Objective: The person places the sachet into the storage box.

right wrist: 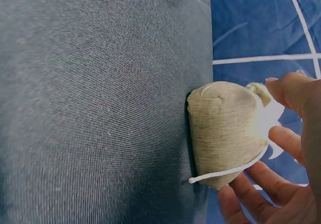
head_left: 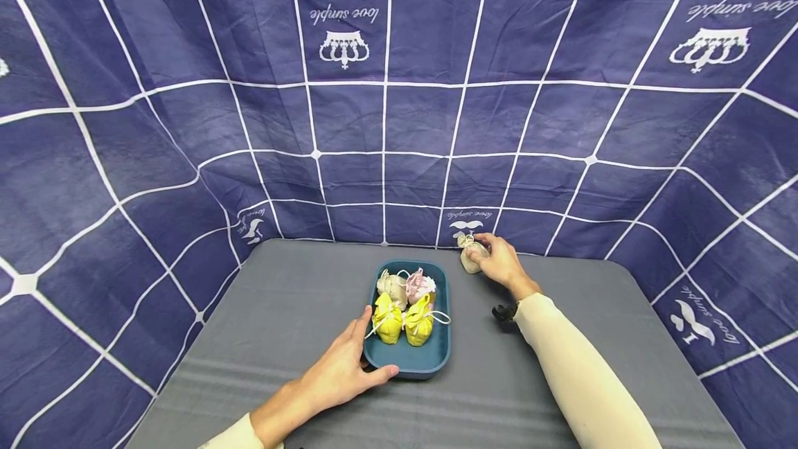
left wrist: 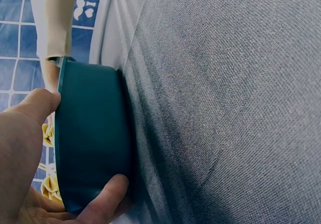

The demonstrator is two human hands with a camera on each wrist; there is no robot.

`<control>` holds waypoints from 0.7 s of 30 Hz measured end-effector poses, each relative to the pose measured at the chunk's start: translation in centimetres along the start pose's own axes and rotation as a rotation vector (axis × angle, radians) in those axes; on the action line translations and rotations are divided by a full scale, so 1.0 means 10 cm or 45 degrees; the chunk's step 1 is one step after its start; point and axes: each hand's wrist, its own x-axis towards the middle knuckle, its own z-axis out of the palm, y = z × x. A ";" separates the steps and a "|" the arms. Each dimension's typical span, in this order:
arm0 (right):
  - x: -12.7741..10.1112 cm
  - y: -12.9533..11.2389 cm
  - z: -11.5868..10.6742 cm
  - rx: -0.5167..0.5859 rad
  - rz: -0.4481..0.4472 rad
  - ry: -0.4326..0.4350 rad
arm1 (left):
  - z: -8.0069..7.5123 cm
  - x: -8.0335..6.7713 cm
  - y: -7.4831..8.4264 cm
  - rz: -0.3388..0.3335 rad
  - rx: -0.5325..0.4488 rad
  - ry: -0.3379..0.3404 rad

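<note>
Beige cloth pouch [right wrist: 228,133] sat pinched in the right hand's [head_left: 502,265] curled fingers [right wrist: 291,91], upright near the grey table's [head_left: 280,338] far edge. Left hand [head_left: 339,373] clasped the teal tray's [head_left: 430,359] near-left corner; checked blue sheeting [head_left: 399,123] surrounded everything.

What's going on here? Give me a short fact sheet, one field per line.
Surface: grey table against a blue checked backdrop
Left hand: grips the near left corner of the blue tray
Tray contents: two yellow pouches in front, a beige pouch and a pink pouch behind
Right hand: fingers curled round a tan pouch standing on the table, right of the tray
Tan pouch: tied with white string
</note>
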 end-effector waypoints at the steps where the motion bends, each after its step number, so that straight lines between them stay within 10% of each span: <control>1: 0.00 0.01 0.00 -0.007 0.011 -0.014 | 0.00 0.00 0.00 0.000 0.000 -0.003; 21: -0.13 0.12 -0.03 0.062 0.026 -0.011 | 0.00 0.01 -0.02 0.002 -0.019 -0.001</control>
